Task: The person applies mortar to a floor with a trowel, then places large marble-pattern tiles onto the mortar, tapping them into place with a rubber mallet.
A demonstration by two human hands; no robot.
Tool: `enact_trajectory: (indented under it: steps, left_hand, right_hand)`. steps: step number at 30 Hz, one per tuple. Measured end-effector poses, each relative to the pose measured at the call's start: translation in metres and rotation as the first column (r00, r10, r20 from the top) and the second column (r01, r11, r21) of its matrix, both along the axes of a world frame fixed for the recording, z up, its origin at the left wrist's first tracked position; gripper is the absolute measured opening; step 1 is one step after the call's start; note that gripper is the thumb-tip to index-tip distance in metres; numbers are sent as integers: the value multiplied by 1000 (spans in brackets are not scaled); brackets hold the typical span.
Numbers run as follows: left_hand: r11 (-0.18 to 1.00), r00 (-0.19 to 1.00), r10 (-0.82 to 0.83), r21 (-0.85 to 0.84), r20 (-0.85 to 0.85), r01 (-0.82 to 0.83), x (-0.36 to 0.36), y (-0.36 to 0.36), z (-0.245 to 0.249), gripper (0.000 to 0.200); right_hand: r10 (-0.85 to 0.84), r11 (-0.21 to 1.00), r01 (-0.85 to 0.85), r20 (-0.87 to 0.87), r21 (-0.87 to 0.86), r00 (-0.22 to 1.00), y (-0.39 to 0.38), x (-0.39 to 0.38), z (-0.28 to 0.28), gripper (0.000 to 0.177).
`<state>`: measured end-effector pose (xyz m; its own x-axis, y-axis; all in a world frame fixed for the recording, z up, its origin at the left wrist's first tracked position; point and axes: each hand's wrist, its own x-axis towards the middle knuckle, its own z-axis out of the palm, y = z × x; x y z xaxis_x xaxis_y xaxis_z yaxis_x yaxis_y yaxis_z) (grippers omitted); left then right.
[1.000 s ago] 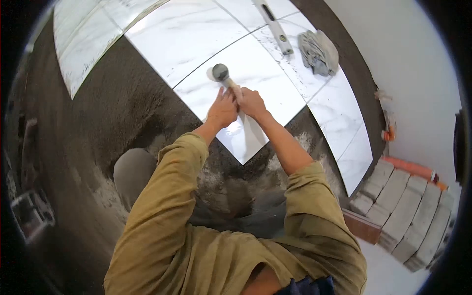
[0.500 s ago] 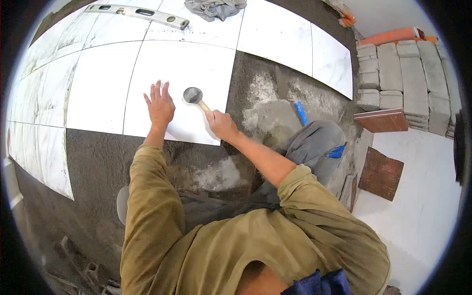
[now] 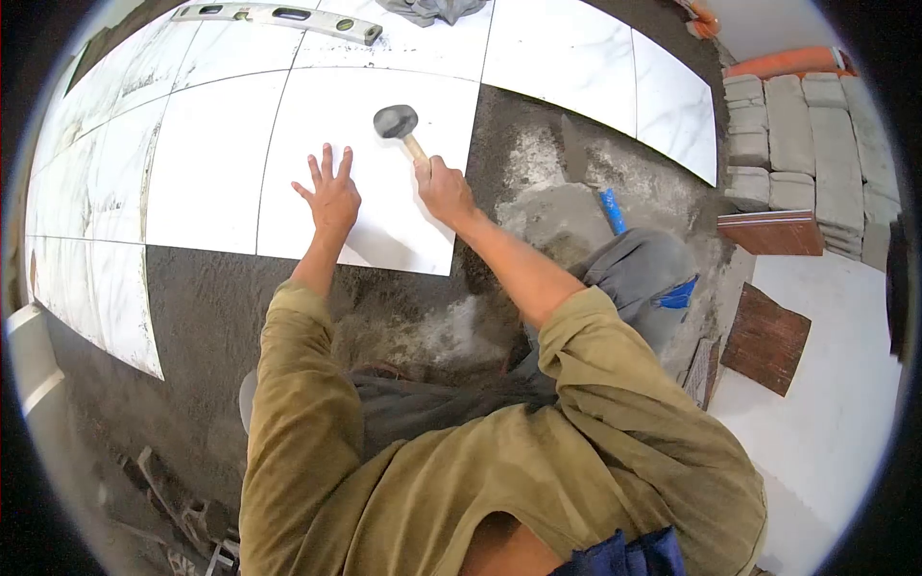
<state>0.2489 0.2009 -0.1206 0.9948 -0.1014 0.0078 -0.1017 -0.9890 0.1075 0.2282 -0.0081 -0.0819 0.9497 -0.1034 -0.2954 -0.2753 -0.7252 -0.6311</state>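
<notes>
Currently: mallet (image 3: 399,125) over white tile (image 3: 375,173).
Right hand (image 3: 444,189) grips the mallet handle; left hand (image 3: 331,197) lies flat, fingers spread, on the tile just beside it.

This is looking like a room under construction whose floor is being tiled: white marbled tiles (image 3: 365,173) are lying in rows on a bed of dark, coarse mortar (image 3: 192,307). A spirit level (image 3: 279,17) is resting across the laid tiles and a rubber mallet (image 3: 396,122) is being held over one. A blue-handled trowel (image 3: 611,211) is lying in the grey mix, and grey blocks (image 3: 807,144) are sitting stacked nearby.
</notes>
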Motion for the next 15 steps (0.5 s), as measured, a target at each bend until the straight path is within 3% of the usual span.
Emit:
enact_trajectory:
  steps: [2,7,9,12,13,15]
  left_hand:
    - [1000,1000,-7,-4,-10,7,-3,2,-2,56]
    - [997,999,-34,-75,-41,31,9,6,10,56]
    - [999,957,-47,-23,-287,42,17,7,31,69]
    - [999,916,-41,14,-399,51,22,1,45,81]
    - [998,913,-47,12,-405,56,24,-1,44,81]
    - [1000,899,-10,1,-438,12,25,-4,42,83]
  right_hand:
    - [-8,999,8,-3,-37,1000,1,-3,-4,47]
    - [-17,998,18,-11,68,1000,3,-44,20,45]
    - [-31,994,38,-64,99,997,7,-73,13,43]
    - [-33,997,33,0,74,999,7,-107,3,42]
    - [82,992,-89,91,84,992,5,-118,21,42]
    - [34,995,-32,-21,93,999,5,-127,16,42]
